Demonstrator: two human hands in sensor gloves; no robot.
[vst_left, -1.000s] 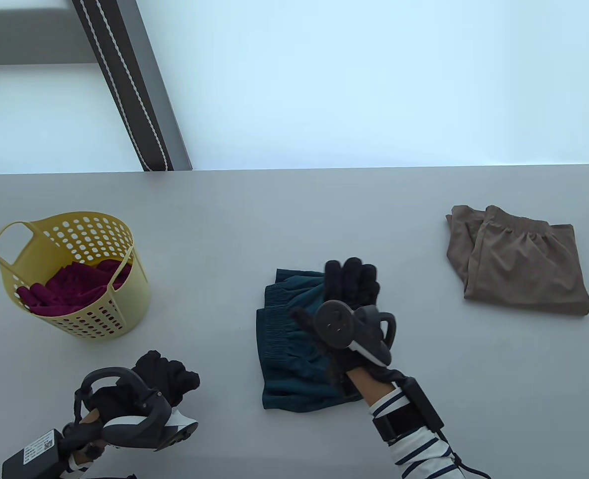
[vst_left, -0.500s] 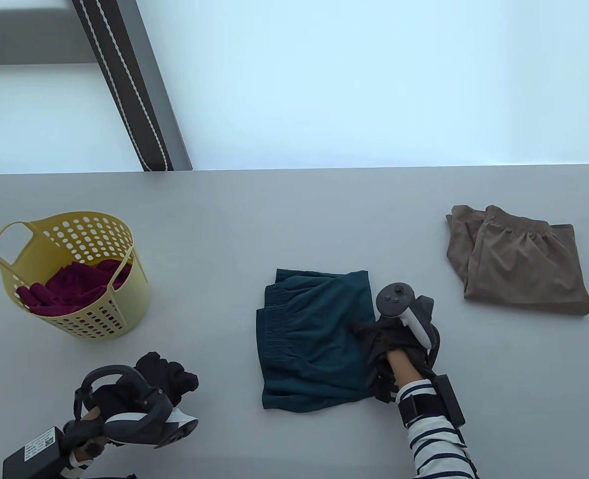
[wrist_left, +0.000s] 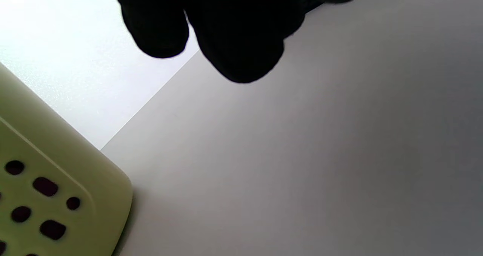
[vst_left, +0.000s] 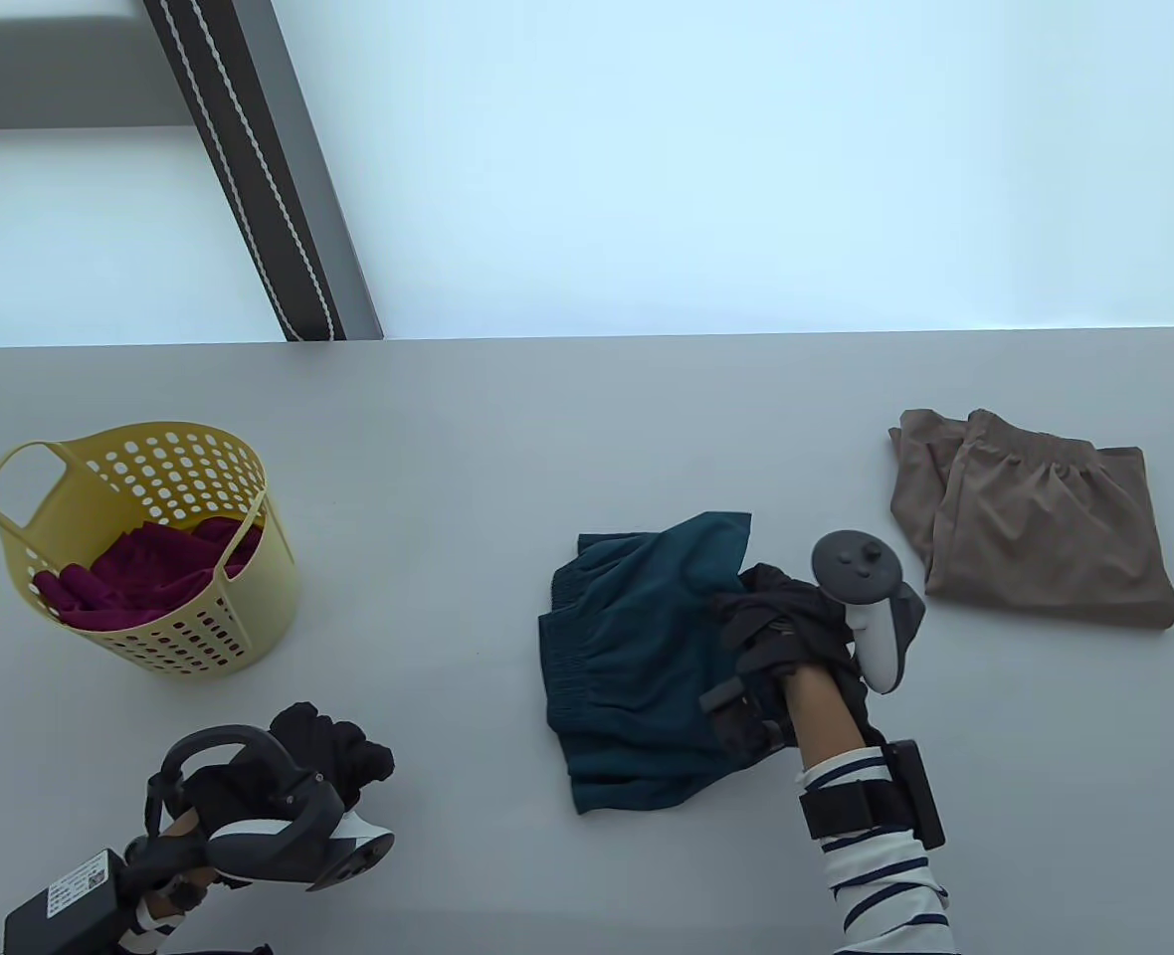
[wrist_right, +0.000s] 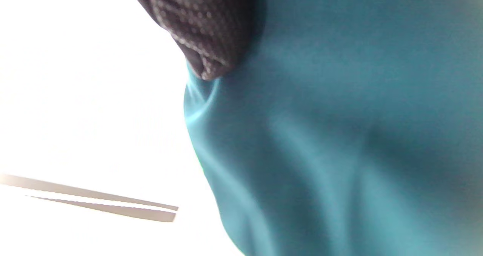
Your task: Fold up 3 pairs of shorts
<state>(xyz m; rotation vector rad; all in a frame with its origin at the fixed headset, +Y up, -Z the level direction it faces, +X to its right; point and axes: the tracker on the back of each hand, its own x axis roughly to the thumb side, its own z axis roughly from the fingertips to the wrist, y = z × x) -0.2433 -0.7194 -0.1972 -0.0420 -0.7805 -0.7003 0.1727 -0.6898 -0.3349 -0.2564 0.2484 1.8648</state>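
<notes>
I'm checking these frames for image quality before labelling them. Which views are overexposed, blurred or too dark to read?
Table view: sharp; the backdrop past the table edge is bright and washed out. Left wrist view: the left hand is a featureless black silhouette; the basket is soft. Right wrist view: the background is blown white, the teal shorts are blurred, and only the glove fingertip shows texture.

We can find only one thing with writing on it. It is a small white label (vst_left: 81,888) stuck on the black box (vst_left: 55,910) strapped by the left wrist, close to the tabletop's near left corner. The label has a dark square code and some tiny marks, but they are much too small for us to read. We see no words, numbers or signs that we can read anywhere else.
</notes>
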